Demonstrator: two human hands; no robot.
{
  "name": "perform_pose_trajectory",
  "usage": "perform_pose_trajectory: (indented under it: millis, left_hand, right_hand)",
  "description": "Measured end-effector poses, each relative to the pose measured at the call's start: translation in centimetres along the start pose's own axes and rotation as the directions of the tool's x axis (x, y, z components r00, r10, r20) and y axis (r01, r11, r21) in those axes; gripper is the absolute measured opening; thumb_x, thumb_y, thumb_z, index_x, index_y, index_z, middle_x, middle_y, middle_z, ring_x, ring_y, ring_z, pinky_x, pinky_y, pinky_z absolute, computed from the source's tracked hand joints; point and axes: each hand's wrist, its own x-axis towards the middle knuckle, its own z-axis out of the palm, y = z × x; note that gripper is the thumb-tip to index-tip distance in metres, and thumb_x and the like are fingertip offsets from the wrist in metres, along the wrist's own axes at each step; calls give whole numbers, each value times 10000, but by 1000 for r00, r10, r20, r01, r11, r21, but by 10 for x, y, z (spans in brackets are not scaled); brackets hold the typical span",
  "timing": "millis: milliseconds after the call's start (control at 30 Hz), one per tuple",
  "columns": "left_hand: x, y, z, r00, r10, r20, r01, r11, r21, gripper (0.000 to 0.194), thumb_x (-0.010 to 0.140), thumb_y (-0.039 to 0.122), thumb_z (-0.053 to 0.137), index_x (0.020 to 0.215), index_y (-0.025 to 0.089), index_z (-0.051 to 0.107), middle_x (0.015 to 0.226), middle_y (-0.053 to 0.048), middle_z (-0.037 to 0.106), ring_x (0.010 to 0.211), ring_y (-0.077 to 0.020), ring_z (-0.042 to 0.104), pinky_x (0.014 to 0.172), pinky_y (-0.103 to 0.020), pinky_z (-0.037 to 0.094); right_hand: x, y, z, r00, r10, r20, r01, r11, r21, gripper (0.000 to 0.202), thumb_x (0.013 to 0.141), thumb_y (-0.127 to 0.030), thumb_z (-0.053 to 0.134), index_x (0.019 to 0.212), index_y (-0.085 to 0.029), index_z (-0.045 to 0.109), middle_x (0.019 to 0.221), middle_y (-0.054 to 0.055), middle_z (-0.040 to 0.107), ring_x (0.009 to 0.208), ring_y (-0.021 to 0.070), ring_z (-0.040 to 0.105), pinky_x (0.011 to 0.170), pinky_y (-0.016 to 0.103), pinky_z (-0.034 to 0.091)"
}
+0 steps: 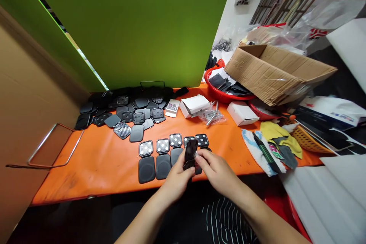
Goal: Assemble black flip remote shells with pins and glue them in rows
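Note:
My left hand (176, 177) is closed around a small dark, folded-looking piece (190, 149), held above the orange table near its front edge. The fingers of my right hand (215, 168) pinch at the right side of this piece, on a tiny shiny bit too small to name. Just behind and left of my hands lies a row of several opened black hinged pads. Each has a square upper plate with pale dots (146, 148) and a larger dark lower plate (146, 169). My hands cover part of the row's right end.
A pile of similar black pads (136, 133) spreads along the back left of the orange table (94, 167). White boxes (196, 105), bagged metal rods (213, 114), a red basin (217, 93), a cardboard carton (271, 74) and cloths (274, 137) lie rightward. A green panel (128, 26) stands behind.

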Motion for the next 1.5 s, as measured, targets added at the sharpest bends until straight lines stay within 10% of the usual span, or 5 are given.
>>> perform_pose_trajectory:
  millis: [267, 500, 867, 1033, 1500]
  left_hand:
    - [-11, -8, -3, 959, 259, 112, -275, 774, 571, 673, 809, 46, 377, 1433, 271, 264, 1292, -77, 528, 1179, -214, 492, 1018, -390, 380]
    - [-14, -17, 4, 958, 277, 73, -267, 772, 577, 673, 810, 53, 392, 1445, 217, 237, 1332, -113, 503, 1242, -233, 444, 1058, -420, 329]
    - [-5, -20, 9, 990, 142, -24, -126, 938, 323, 667, 805, 76, 421, 1437, 206, 252, 1441, -69, 387, 1326, -213, 335, 1106, -384, 245]
    - [-8, -23, 6, 981, 195, 16, -180, 869, 460, 668, 817, 83, 424, 1444, 217, 238, 1415, -93, 418, 1317, -220, 351, 1096, -399, 259]
    - [-13, -27, 3, 973, 219, 67, -222, 832, 508, 655, 856, 141, 435, 1457, 213, 184, 1450, -97, 368, 1310, -225, 369, 1083, -403, 293]
  right_hand:
    - [1, -14, -10, 992, -68, 104, 109, 877, -468, 240, 933, -255, 354, 947, -182, 582, 910, 72, 626, 789, 180, 580, 687, 280, 399]
    - [4, -4, -9, 992, -56, 115, 100, 900, -423, 274, 895, -433, 439, 842, -192, 558, 819, 37, 611, 694, 164, 542, 604, 262, 338]
    - [-1, -1, 8, 984, -133, 122, 177, 847, -502, 223, 940, -273, 378, 841, -196, 563, 811, 38, 580, 693, 160, 539, 598, 260, 354]
    - [-5, -5, 12, 985, -120, 126, 173, 755, -632, 223, 928, -265, 389, 812, -185, 562, 771, 52, 564, 629, 170, 524, 569, 287, 349]
    - [1, 0, 5, 978, -112, 174, 181, 873, -453, 223, 891, -314, 464, 750, -185, 579, 754, 19, 595, 663, 138, 508, 583, 244, 316]
